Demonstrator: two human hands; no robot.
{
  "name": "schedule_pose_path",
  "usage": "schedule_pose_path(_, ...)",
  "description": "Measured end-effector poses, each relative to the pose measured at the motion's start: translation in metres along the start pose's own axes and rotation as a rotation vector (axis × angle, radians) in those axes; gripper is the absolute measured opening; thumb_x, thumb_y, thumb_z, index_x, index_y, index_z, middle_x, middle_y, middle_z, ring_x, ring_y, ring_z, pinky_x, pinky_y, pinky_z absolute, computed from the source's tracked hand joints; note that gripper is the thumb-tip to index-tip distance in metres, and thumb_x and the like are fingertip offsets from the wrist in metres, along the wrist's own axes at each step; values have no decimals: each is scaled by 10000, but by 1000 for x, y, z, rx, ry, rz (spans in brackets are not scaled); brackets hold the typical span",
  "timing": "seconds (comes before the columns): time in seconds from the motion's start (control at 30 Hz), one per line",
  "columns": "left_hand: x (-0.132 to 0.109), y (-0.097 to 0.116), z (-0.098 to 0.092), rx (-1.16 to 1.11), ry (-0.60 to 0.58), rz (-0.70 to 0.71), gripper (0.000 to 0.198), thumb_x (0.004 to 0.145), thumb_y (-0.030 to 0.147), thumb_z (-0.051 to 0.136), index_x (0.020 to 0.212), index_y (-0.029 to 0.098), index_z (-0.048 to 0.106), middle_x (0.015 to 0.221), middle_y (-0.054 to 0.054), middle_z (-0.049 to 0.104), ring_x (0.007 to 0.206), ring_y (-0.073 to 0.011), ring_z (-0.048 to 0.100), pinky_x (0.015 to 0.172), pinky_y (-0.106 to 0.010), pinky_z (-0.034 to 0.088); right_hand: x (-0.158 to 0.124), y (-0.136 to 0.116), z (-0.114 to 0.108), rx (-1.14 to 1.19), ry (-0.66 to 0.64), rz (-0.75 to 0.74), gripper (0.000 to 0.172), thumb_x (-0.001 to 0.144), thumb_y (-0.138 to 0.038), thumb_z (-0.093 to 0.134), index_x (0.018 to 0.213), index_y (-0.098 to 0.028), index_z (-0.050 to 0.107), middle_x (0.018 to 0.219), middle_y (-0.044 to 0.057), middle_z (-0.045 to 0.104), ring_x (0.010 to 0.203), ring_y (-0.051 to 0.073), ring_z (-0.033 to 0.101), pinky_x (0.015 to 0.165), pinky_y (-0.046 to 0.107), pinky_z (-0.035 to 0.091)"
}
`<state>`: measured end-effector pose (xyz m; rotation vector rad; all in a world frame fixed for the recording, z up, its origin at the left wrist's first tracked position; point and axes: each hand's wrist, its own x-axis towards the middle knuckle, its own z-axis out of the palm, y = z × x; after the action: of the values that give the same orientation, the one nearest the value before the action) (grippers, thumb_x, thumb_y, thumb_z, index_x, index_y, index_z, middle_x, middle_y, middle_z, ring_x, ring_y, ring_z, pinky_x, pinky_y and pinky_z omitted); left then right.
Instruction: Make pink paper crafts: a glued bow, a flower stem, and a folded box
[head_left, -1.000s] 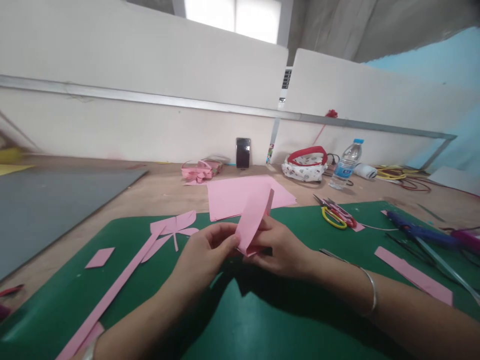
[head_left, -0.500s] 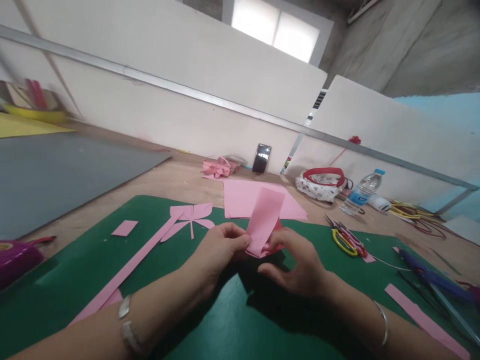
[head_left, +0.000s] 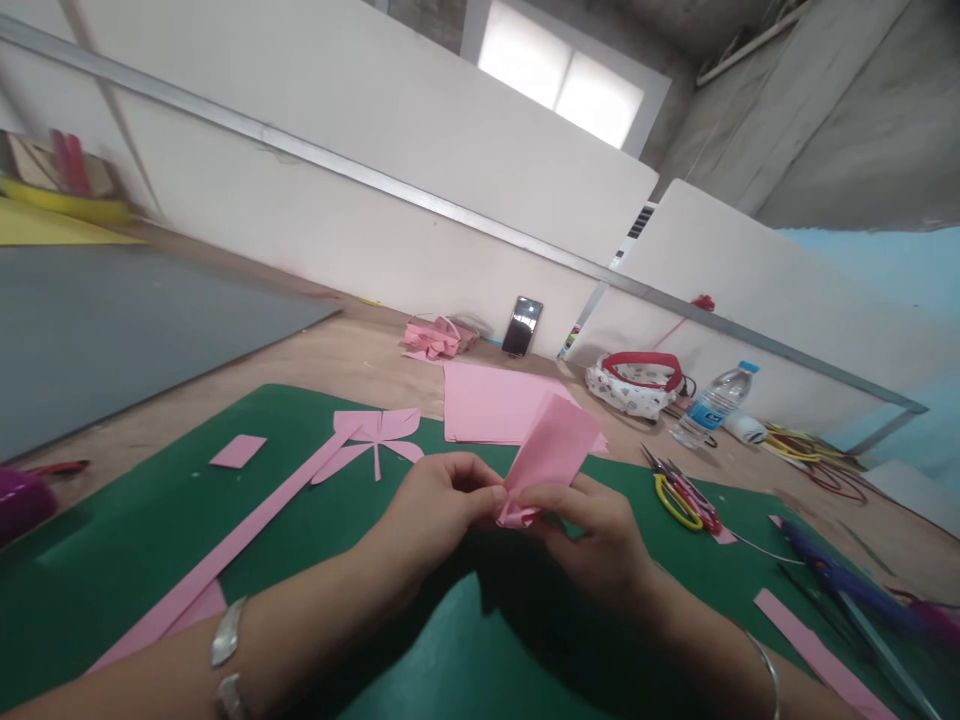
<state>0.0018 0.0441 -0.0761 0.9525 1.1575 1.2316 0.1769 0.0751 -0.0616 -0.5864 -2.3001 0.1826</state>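
Note:
A folded piece of pink paper [head_left: 553, 440] is pinched between both hands above the green mat. My left hand [head_left: 450, 500] grips its lower left corner with thumb and finger. On the other side, my right hand [head_left: 596, 520] presses its thumb on the front of the paper, its fingers behind. The bottom end is bunched into small folds, while the upper part stands up as a flat strip. Left of the hands lie a flower-shaped pink cutout [head_left: 377, 430], a long pink strip [head_left: 225, 545] and a small pink square [head_left: 238, 451].
The green mat [head_left: 405, 650] covers the table. A stack of pink sheets [head_left: 480, 400] lies behind the hands. To the right are scissors [head_left: 679, 500], a blue glue gun [head_left: 832, 565], a water bottle [head_left: 712, 405] and a fabric pouch [head_left: 634, 385]. A phone [head_left: 522, 326] leans on the wall.
My right thumb has moved up from below and closed onto the front of the paper. The paper's upper part has tilted further right. The view has shifted slightly.

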Motion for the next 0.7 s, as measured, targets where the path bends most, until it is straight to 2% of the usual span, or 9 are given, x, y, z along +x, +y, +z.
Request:
schedule_pose_path(0.2, -1, -1, 0, 63, 31, 7, 133, 566, 257, 715, 607, 149, 650, 574, -31, 665, 561, -135, 580, 577, -261, 436, -3, -3, 1, 95, -21, 93, 142, 725, -171, 736, 860, -214, 722, 811, 44, 704, 717, 177, 656, 618, 276, 534)
schedule_pose_path(0.37, 0, 1, 1, 84, -18, -13, 132, 570, 259, 713, 616, 143, 670, 563, -26, 670, 540, -111, 564, 530, -218, 409, -2, -4, 2, 73, 21, 136, 30, 765, -207, 710, 786, -217, 729, 757, 38, 728, 715, 186, 674, 666, 305, 540)
schedule_pose_path(0.53, -4, 12, 2, 147, -85, 9, 112, 600, 228, 707, 650, 128, 693, 586, -24, 671, 565, -105, 563, 547, -211, 422, -1, -4, 0, 121, 66, 159, 33, 762, -176, 701, 752, -203, 716, 714, 18, 728, 634, 157, 664, 601, 262, 512)
schedule_pose_path(0.7, -6, 15, 4, 178, -87, 31, 81, 646, 213, 627, 650, 134, 642, 576, 3, 618, 521, -120, 561, 550, -267, 490, -1, -2, 0, 147, 115, 138, 96, 812, -177, 638, 731, -192, 689, 693, 13, 707, 624, 144, 631, 588, 246, 489)
